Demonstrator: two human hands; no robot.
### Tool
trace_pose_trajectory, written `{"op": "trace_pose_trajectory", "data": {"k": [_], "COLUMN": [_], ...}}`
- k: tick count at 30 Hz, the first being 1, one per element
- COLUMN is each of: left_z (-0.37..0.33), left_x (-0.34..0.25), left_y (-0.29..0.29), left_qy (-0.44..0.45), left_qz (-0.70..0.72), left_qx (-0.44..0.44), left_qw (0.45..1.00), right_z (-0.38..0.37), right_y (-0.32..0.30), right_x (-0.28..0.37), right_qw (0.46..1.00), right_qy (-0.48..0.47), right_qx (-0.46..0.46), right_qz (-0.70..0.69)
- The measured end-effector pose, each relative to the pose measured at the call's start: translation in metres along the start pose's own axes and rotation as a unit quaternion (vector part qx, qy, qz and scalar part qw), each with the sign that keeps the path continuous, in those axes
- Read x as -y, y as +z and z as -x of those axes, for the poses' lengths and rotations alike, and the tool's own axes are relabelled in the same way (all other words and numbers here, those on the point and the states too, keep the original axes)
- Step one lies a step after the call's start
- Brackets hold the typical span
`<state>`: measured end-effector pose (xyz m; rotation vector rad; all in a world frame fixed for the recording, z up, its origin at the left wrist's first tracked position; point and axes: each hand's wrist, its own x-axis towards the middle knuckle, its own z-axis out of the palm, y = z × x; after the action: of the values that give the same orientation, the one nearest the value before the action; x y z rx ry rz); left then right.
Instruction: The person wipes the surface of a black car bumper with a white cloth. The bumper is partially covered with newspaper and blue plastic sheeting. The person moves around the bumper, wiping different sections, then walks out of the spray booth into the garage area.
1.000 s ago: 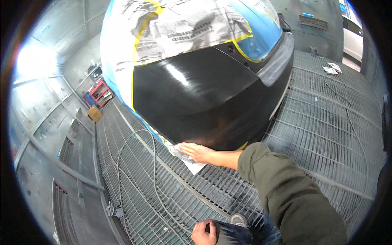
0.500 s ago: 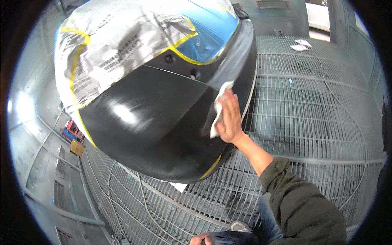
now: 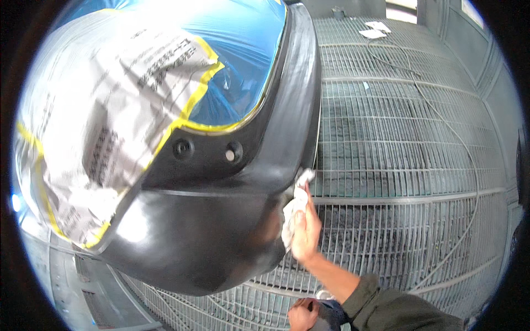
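Note:
A crumpled white wiping cloth (image 3: 292,218) is in my right hand (image 3: 307,229), pressed against the right edge of a glossy black car body panel (image 3: 221,237). The palm is behind the cloth and the thumb lies across it. At the lower edge, my left hand (image 3: 302,314) is curled closed near my knee. Whatever it may hold is hidden. Two round recesses show in the panel, just under the masked area. A long black strip (image 3: 292,83) of bodywork runs up from the panel's right corner.
Printed masking paper (image 3: 127,88) and blue film (image 3: 237,55) cover the upper car, edged with yellow tape (image 3: 193,102). Metal floor grating (image 3: 386,138) lies to the right, with a hose (image 3: 441,118) curving across it. White sheets (image 3: 375,28) lie far off.
The view has moved closer to the car's corner. My right hand has wiped down around the panel's right side with the cloth. My left hand shows more fully at the lower edge.

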<state>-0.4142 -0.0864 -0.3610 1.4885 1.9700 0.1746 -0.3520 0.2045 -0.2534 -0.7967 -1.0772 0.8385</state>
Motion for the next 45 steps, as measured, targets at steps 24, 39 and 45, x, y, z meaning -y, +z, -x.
{"op": "trace_pose_trajectory", "data": {"k": [24, 39, 45], "left_z": [0.158, 0.184, 0.186], "left_x": [-0.164, -0.205, -0.203], "left_y": [-0.176, -0.170, -0.175], "left_qy": [-0.243, -0.220, -0.226], "left_qz": [0.114, 0.201, 0.161], "left_qx": [0.255, 0.223, 0.244], "left_qw": [0.929, 0.928, 0.929], "right_z": [-0.191, -0.160, -0.177], "right_y": [0.006, 0.064, 0.080], "right_x": [0.098, 0.099, 0.097], "right_qw": [0.865, 0.913, 0.650], "right_qy": [-0.124, 0.154, 0.734], "right_qx": [0.422, 0.241, -0.001], "right_qz": [0.242, 0.290, -0.196]}}
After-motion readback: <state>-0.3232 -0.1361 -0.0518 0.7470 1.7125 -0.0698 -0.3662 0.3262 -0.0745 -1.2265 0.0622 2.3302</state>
